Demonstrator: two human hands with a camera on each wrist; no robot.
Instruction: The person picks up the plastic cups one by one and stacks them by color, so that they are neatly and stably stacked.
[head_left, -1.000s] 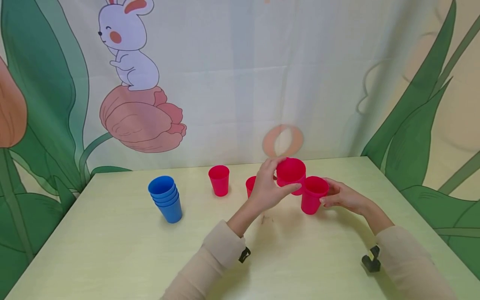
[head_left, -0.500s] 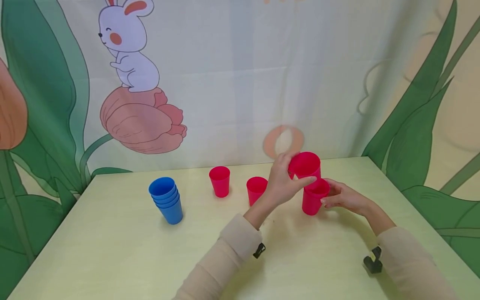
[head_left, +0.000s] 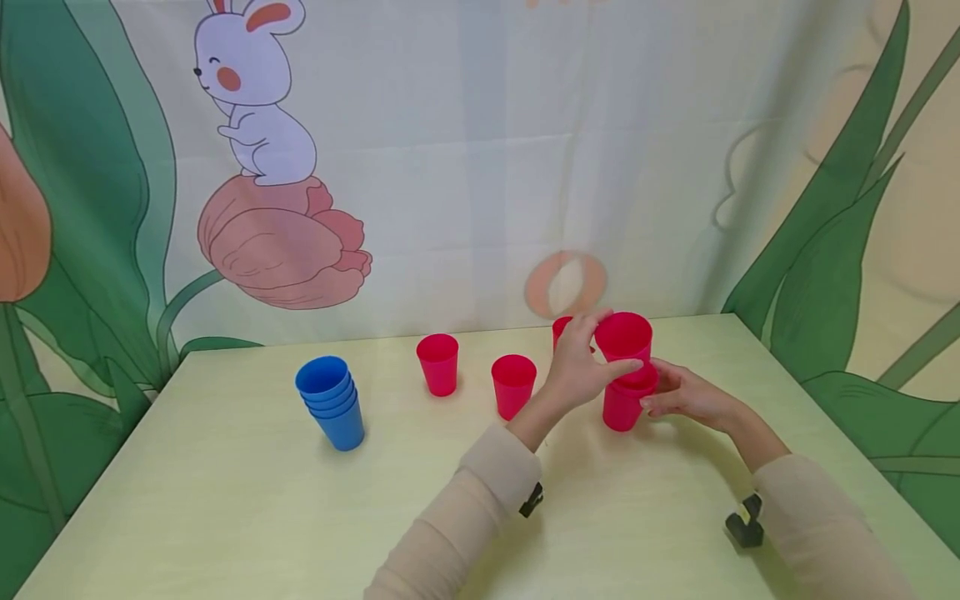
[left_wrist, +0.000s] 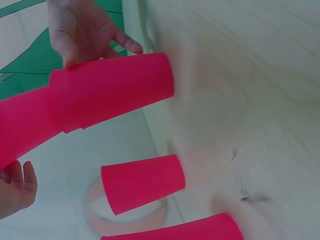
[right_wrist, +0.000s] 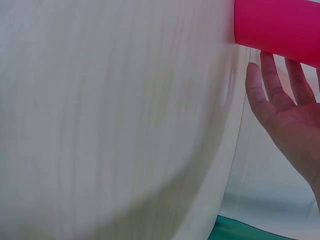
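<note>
White printed cloth hangs behind the far edge of the pale table. Left of the table's middle, nearer the far edge than the near one, stands a stack of blue cups, nested mouth-up, probably to keep them compact. Toward the far right corner stand the lower red cups; the left wrist view shows two rims, so at least two seem nested. Above them the upper red cup is tilted a little, its base apparently inside their mouth.

The right hand is half open round the side of the lower red cups, thumb in front and fingers behind, likely so they cannot slide or tip. The left hand is spread fairly wide, gripping the upper red cup by its sides, presumably to leave the base free to enter.

Three single red cups stand mouth-up, apart: a left cup, a middle cup farther from the far edge, and a back cup close to it, partly hidden by the left hand. Smallest are black clips near the wrists.
</note>
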